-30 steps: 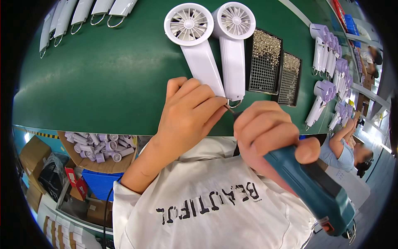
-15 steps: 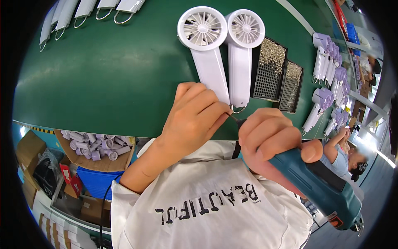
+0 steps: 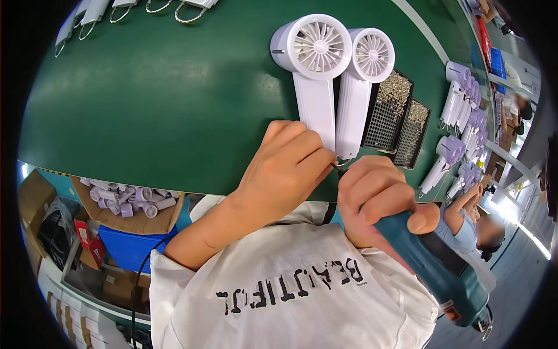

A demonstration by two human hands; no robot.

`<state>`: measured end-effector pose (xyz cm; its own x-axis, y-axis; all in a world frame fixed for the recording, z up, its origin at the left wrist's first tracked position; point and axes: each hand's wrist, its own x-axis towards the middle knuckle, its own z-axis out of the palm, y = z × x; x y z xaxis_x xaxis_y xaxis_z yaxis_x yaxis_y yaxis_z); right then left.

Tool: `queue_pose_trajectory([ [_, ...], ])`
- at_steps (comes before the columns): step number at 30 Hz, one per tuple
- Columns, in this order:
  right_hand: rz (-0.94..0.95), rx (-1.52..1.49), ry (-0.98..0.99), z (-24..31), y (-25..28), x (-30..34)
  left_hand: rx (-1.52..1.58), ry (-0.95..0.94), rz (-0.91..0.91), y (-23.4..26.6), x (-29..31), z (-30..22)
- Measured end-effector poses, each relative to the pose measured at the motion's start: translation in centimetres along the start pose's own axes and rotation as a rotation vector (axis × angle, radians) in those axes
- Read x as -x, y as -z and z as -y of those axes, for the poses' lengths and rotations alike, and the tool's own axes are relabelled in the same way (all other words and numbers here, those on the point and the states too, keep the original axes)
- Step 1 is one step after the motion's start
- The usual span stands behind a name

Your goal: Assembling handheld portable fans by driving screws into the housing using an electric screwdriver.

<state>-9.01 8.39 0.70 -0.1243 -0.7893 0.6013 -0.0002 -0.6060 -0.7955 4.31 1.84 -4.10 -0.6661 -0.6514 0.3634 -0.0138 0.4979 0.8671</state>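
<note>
My left hand (image 3: 285, 168) is closed around the lower end of a white handheld fan (image 3: 315, 102), which lies on the green table with its round grille away from me. In my right hand (image 3: 375, 195) is a teal electric screwdriver (image 3: 450, 282), its body slanting down to the right. The dark bit points at the fan's bottom end, close to my left fingertips; the contact itself is hidden by the fingers. A second white handheld fan (image 3: 353, 110) lies alongside on the right, its metal loop near my right knuckles.
Two black screw trays (image 3: 381, 125) with small screws lie right of the fans. More fans (image 3: 450, 154) rest along the table's right side. White handles with metal loops (image 3: 195, 9) lie at the far left. A carton of fan parts (image 3: 122, 218) stands below; people sit at right.
The held fan has turned slightly, so the side of its head now shows. Both fans have shifted right in view, partly with the camera. The screwdriver's rear has swung a little left.
</note>
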Motion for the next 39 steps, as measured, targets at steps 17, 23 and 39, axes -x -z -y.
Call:
queue_pose_trajectory([
  [17, -0.405, -0.170, 0.188, 2.5, 0.5, 0.7, -0.290, 0.043, 0.064, 0.1, -0.6, -2.8],
  [23, -0.676, -0.167, 0.266, 6.0, 7.3, 3.3, -0.665, 0.187, -0.142, -2.0, -2.5, -5.5],
  [39, -0.920, 0.112, -0.472, 8.0, 13.9, 9.2, -0.803, 0.388, -0.004, -2.5, -6.8, -2.6],
])
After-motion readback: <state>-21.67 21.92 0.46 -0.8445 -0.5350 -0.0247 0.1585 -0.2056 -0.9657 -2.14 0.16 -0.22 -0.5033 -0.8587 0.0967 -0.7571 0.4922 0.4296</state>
